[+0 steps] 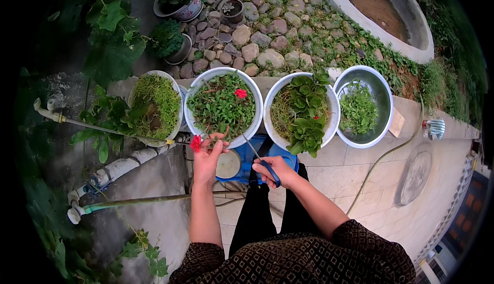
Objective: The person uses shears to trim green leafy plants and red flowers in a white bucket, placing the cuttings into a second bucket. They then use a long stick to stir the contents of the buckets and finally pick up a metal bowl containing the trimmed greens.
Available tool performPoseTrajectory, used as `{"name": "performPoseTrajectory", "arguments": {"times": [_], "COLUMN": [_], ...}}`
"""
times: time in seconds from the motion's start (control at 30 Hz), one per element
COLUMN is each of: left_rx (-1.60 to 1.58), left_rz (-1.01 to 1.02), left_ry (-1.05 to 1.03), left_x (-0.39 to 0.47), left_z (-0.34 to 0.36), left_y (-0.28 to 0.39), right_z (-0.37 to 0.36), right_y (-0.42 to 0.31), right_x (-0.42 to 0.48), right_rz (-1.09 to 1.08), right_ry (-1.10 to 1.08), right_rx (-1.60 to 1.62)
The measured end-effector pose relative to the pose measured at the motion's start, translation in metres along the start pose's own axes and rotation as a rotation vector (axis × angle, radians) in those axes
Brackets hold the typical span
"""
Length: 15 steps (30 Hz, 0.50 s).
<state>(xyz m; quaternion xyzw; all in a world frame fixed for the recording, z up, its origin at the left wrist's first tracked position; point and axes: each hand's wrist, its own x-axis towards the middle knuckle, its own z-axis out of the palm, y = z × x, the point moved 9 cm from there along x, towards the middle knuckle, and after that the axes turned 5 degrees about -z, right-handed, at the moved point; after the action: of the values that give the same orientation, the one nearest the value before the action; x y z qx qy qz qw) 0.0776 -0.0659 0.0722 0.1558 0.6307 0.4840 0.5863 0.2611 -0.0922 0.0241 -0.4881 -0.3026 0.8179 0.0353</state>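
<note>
At the near rim of a round white pot (pixel 250 87) of leafy plants, my left hand (pixel 208 156) pinches a plant stem (pixel 220 139). A red flower (pixel 195 143) shows just left of its fingers, and another red flower (pixel 241 93) stands among the leaves in the pot. My right hand (pixel 283 171) holds a pair of scissors (pixel 270 170) by the dark blue handles. Their blades point up and left to the pot's near right rim; whether they are parted is too small to tell.
To the right stand a white pot of broad-leaved plants (pixel 308 98) and a metal basin (pixel 382 102) holding loose greens (pixel 359 108). A pot of fine green plants (pixel 170 102) is at left, beside pipes (pixel 115 168). A hose (pixel 380 158) crosses the tiles; a blue container (pixel 247 158) sits below.
</note>
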Motion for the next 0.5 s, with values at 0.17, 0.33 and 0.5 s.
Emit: {"name": "performPoseTrajectory", "arguments": {"times": [0.17, 0.33, 0.5], "left_rx": [0.061, 0.132, 0.041], "left_rz": [0.058, 0.142, -0.086], "left_ry": [0.087, 0.095, 0.172], "left_x": [0.002, 0.003, 0.007], "left_z": [-0.023, -0.028, -0.04], "left_y": [-0.01, -0.01, -0.028], "right_z": [0.01, 0.005, 0.004], "right_y": [-0.014, -0.008, -0.014], "right_x": [0.03, 0.057, 0.074], "right_rz": [0.0, 0.092, 0.133], "right_ry": [0.073, 0.137, 0.125], "right_rx": [0.0, 0.023, 0.241]}}
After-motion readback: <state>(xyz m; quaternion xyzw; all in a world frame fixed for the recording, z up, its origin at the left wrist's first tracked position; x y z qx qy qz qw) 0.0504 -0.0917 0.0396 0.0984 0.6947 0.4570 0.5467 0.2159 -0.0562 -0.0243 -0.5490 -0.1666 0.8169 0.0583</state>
